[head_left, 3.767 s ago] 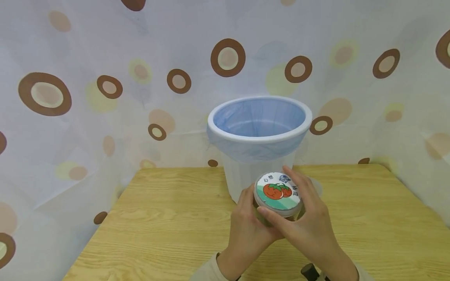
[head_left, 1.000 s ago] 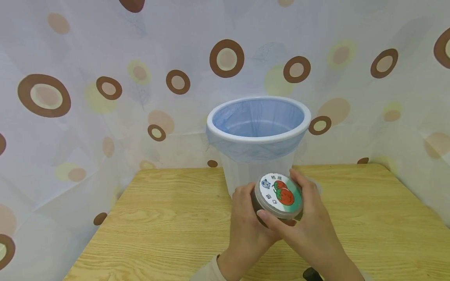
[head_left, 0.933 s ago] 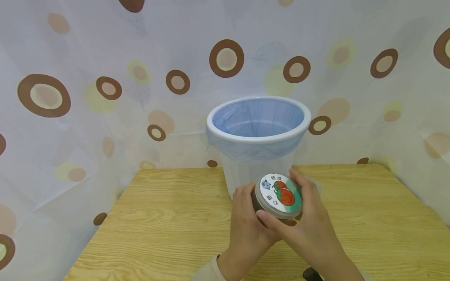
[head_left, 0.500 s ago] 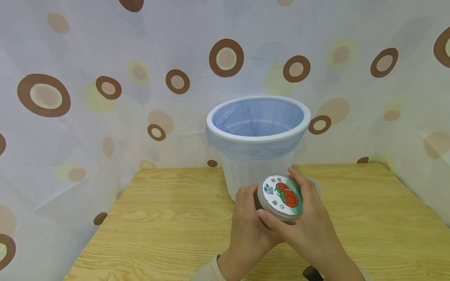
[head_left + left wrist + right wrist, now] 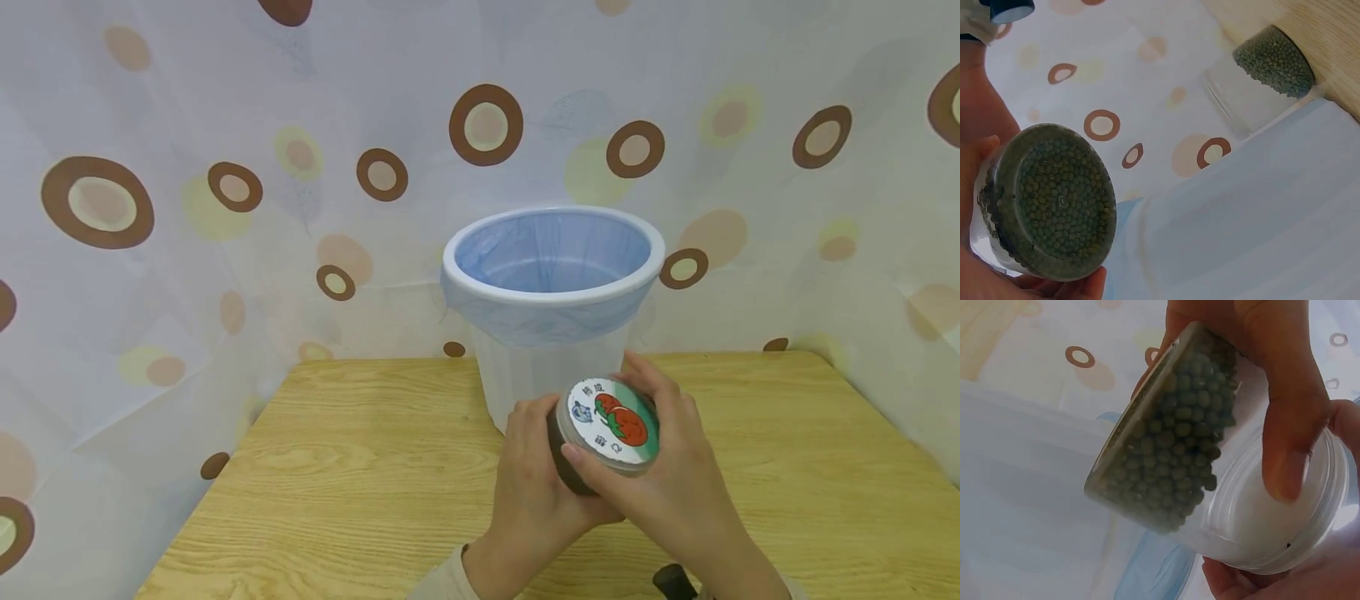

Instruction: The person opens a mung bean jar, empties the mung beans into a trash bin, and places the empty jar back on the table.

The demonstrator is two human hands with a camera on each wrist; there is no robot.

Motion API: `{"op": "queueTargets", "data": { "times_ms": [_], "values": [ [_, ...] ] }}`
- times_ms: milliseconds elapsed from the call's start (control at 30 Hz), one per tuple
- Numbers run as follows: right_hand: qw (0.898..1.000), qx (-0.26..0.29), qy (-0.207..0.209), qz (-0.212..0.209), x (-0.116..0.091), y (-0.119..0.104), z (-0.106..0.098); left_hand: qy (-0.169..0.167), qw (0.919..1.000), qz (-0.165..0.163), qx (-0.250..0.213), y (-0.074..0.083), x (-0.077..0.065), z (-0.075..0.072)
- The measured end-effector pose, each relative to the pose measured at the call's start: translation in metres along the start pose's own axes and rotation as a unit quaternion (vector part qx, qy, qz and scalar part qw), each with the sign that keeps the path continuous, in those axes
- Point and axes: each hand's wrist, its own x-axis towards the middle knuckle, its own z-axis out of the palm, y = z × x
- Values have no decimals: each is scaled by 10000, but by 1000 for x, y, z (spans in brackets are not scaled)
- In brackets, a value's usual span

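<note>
In the head view both hands hold a clear jar (image 5: 567, 475) of green mung beans in front of the bin. Its round lid (image 5: 611, 422) bears a white and green label with two red fruits. My left hand (image 5: 528, 492) grips the jar body from the left and below. My right hand (image 5: 678, 483) curls round the lid, thumb at the near edge and fingers at the far side. The left wrist view shows the jar's bean-covered base (image 5: 1063, 200). In the right wrist view the beans (image 5: 1172, 437) lie at the base end, the jar tilted.
A white bin (image 5: 543, 371) lined with a blue bag (image 5: 551, 321) stands behind the hands on the wooden table (image 5: 360, 475). A second clear jar of green beans (image 5: 1275, 65) shows in the left wrist view. Patterned cloth (image 5: 315, 100) hangs behind and at the sides.
Seen from above, the lid's label has turned counter-clockwise, mostly before the last second. Lately the jar and both hands have shifted slightly right. Both hands keep hold.
</note>
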Motion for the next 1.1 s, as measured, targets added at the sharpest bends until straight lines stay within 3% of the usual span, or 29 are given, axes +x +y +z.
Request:
{"op": "queueTargets", "data": {
  "times_ms": [133, 267, 467, 533, 633, 733, 900, 1000, 1100],
  "values": [
    [9995, 201, -72, -215, 1, 2, -3, -258, 9990, -197, -292, 1, 1, -2],
    [9968, 499, -143, -603, 3, 6, -6, -625, 9931, -548, -824, 1, 1, -6],
    [9878, 929, -325, -1204, 6, 9, -9, -1199, 9720, -1095, -1701, -1, 3, -13],
    [9877, 940, -394, -1184, 7, 10, -9, -1294, 9661, -1236, -1860, -1, 3, -14],
    [9929, 759, -453, -800, 6, 8, -7, -1297, 9636, -1355, -1907, 0, 3, -15],
    [9973, 537, -462, -205, 4, 5, -5, -1052, 9723, -1242, -1678, 1, 3, -14],
    [9976, 264, -433, 481, -1, -2, 1, -238, 9972, -548, -443, -2, 1, -5],
    [9977, 64, -437, 522, -2, -5, 4, 68, 9994, -320, 140, -2, 1, -1],
    [9974, -86, -446, 554, -3, -5, 6, 138, 9990, -226, 361, -1, 1, 0]
  ]
}}
